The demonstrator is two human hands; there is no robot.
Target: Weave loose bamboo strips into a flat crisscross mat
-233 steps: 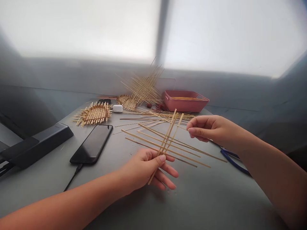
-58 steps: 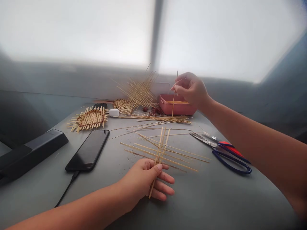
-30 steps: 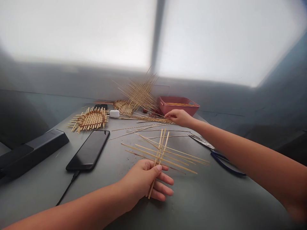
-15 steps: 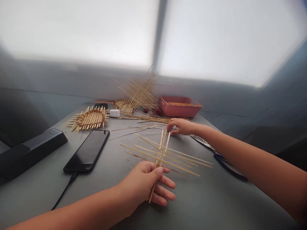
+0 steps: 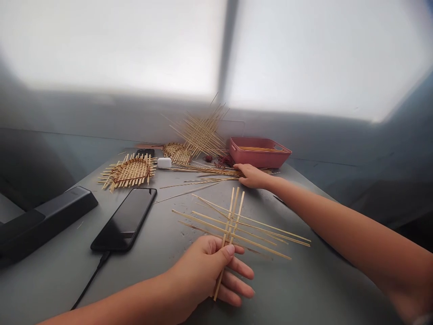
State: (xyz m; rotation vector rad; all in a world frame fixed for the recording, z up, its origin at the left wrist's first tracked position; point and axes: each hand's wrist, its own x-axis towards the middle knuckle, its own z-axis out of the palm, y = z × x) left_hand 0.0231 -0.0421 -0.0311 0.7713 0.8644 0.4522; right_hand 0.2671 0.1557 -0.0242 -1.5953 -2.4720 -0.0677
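My left hand (image 5: 216, 271) pinches the near ends of a loose lattice of crossed bamboo strips (image 5: 233, 225), thumb on top and the other fingers spread beneath. A few strips point away from me and several lie across them. Farther back, my right hand (image 5: 252, 176) rests at the right part of a pile of thin bamboo strips (image 5: 209, 171), in front of the pink basket. Its fingertips touch the pile; whether they grip a strip is too small to tell.
Behind stand a pink basket (image 5: 260, 153), red cord (image 5: 225, 160) and a large woven lattice (image 5: 203, 133). Woven pieces (image 5: 133, 172), a white case (image 5: 164, 163), a cabled phone (image 5: 125, 221) and a black device (image 5: 50, 216) lie to the left.
My right hand has moved back from beside the lattice's far ends onto the strip pile. My left hand keeps its pinch on the lattice; the view has shifted slightly.
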